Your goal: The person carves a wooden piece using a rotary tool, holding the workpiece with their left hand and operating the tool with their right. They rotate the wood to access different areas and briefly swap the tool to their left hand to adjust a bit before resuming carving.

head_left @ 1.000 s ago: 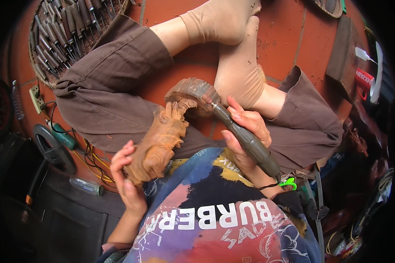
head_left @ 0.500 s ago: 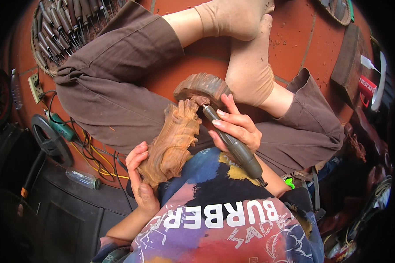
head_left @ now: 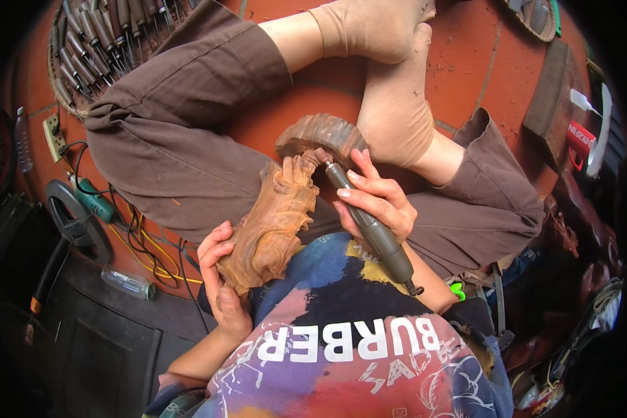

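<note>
A brown wood carving (head_left: 268, 226) with ridges and curls lies slanted above my lap. My left hand (head_left: 223, 279) grips its lower left end, fingers along one side and thumb at the near edge. In my right hand (head_left: 382, 202) is a dark rotary tool (head_left: 376, 240), held like a pen with its cable end toward my body. The tool's tip meets or nearly meets the carving's narrow far part. A curved, ridged wooden piece (head_left: 324, 132) rises just beyond the tip; whether it is one with the carving I cannot tell.
My crossed legs (head_left: 167, 160) surround the work on a red tiled floor (head_left: 467, 76). A round tray of chisels (head_left: 94, 49) sits at far left. Cables (head_left: 143, 244), a power strip (head_left: 54, 136) and a plastic bottle (head_left: 129, 282) lie left. A wooden block (head_left: 550, 104) stands right.
The rotary tool's tip and my right hand have shifted very slightly to the right. My left hand and the carving have edged slightly left.
</note>
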